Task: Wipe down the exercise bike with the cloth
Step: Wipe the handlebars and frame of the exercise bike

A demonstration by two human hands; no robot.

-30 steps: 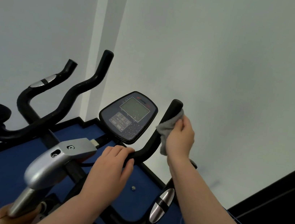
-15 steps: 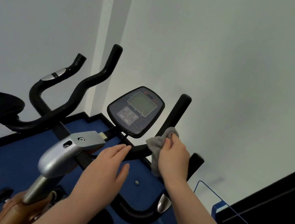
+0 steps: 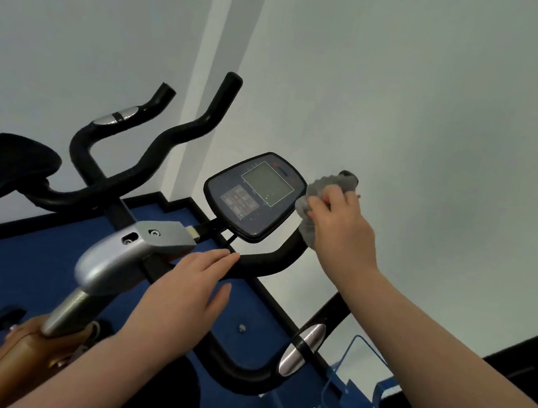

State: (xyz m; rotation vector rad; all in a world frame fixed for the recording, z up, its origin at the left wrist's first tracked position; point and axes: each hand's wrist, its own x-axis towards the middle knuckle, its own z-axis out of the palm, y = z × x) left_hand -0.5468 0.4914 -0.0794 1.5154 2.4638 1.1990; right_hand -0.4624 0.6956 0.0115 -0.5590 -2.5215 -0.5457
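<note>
The right hand holds the grey cloth wrapped around the top end of the right handlebar of the exercise bike; the fingers are curled around cloth and bar together, so the wiping pressure comes from all sides of the tube. It looks like this upright grip is the part being cleaned now. The left hand lies with straight, relaxed fingers on the middle of the same bar, just below the console — it holds nothing, and I judge that it only steadies the bike while the other hand rubs.

The console stands just beside the cloth, to its left, and its screen shows small specks, so it probably needs wiping too. Its cable runs down near the left fingertips and could be caught there. A silver pulse sensor sits lower on the handlebar, under the right forearm. Further left is a second bike with its own black bars, near the wall — well apart from the hands. The floor is blue.
</note>
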